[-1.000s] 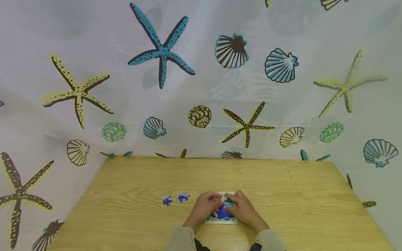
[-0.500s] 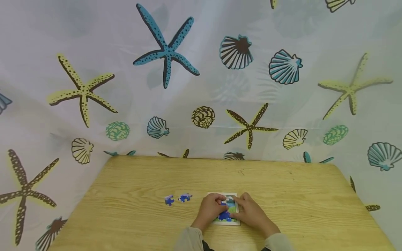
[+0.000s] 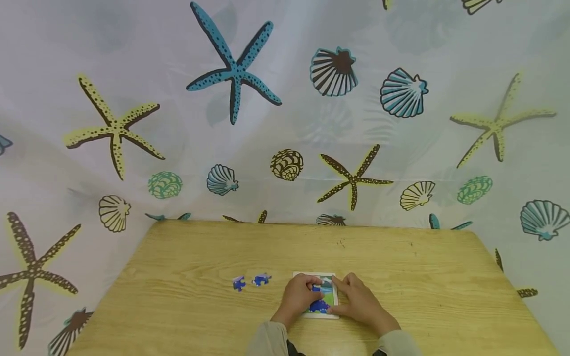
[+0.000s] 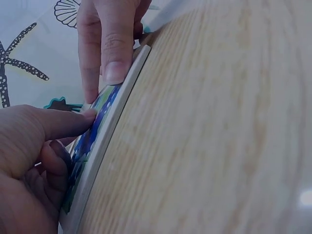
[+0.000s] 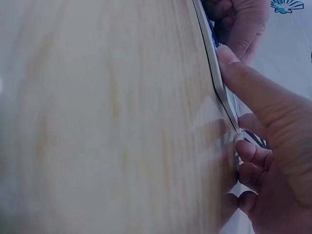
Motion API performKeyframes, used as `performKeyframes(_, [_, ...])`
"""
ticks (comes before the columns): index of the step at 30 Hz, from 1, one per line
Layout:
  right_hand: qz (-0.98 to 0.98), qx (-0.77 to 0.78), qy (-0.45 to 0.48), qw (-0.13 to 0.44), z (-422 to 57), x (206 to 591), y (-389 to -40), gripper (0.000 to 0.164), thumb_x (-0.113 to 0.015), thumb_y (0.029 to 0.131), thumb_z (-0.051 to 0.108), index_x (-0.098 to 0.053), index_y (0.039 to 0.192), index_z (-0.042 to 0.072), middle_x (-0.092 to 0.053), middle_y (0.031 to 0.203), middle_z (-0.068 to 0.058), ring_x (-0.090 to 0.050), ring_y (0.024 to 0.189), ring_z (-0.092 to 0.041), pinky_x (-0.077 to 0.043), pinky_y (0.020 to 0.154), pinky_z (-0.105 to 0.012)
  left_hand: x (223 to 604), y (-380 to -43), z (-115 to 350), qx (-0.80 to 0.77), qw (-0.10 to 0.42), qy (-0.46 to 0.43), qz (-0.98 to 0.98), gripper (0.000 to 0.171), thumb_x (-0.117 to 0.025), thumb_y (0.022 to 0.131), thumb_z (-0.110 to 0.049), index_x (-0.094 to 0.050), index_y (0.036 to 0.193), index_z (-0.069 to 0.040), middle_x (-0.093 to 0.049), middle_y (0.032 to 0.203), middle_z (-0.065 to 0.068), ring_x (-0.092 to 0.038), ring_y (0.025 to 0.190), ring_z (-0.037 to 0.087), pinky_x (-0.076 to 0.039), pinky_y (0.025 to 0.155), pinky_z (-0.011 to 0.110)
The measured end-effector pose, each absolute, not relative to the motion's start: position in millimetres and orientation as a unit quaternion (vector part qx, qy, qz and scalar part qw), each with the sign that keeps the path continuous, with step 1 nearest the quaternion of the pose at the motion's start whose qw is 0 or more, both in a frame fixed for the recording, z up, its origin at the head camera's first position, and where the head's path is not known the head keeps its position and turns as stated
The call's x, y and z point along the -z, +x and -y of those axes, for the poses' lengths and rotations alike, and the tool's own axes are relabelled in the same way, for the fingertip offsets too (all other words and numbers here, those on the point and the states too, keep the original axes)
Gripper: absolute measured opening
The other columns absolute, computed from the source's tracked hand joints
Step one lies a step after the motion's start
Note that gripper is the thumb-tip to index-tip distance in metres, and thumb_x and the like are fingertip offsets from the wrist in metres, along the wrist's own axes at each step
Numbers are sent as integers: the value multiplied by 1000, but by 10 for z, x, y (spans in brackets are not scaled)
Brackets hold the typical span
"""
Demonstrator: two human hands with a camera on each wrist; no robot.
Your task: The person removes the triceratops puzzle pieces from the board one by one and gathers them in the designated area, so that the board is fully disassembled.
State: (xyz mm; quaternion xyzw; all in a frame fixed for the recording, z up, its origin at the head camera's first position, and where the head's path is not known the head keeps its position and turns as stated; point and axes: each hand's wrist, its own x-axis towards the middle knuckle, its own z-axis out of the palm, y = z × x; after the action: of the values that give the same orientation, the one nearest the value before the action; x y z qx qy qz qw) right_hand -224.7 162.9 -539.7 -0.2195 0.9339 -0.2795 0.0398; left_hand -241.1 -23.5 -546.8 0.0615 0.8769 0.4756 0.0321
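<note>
A small jigsaw puzzle (image 3: 328, 298) with a blue, green and white picture lies in a white tray (image 3: 322, 317) on the table. My left hand (image 3: 299, 299) is over its left side, thumb and forefinger bent around a blue puzzle piece (image 3: 316, 288), which they partly hide. In the left wrist view the left thumb (image 4: 73, 122) touches the picture and the other fingers curl beneath. At the tray's right edge is my right hand (image 3: 361, 302), thumb and forefinger spread apart. Its thumb (image 5: 239, 70) rests on the tray rim in the right wrist view.
Two loose puzzle pieces, one blue and white (image 3: 239, 283) and another beside it (image 3: 261, 279), lie left of the tray on the wooden table (image 3: 200, 316). A white cloth (image 3: 285, 118) printed with starfish and shells hangs behind the table.
My right hand has drawn back from the puzzle's upper right to the tray's right edge, its thumb and forefinger spreading. The left hand stays over the left side. The loose pieces lie as before.
</note>
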Motion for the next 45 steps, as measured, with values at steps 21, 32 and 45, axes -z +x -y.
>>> performKeyframes(21, [-929,308,-201,44,-1614,5398,-2244,83,-77,73,44,-46,139,4,-29,87,1,-29,75,-14,-26,63,-25,5515,-2377,211,-494,0,50,-868,14,-77,75,-11,-67,85,-14,-63,81,-6,-57,76,11,-46,76,35])
performKeyframes(32, [-929,311,-194,57,-1622,5397,-2263,83,-76,75,44,-44,140,4,-30,87,1,-29,75,-14,-26,64,-26,5504,-2398,203,-527,0,20,-850,5,-73,80,-10,-69,81,-13,-65,77,-6,-58,74,9,-46,75,36])
performKeyframes(45, [-929,311,-191,59,-1617,5380,-2255,82,-76,75,44,-44,141,7,-30,87,1,-30,76,-15,-26,65,-26,5504,-2413,257,-616,37,10,-787,5,-69,85,-11,-69,90,-9,-66,86,-2,-58,78,11,-48,74,28])
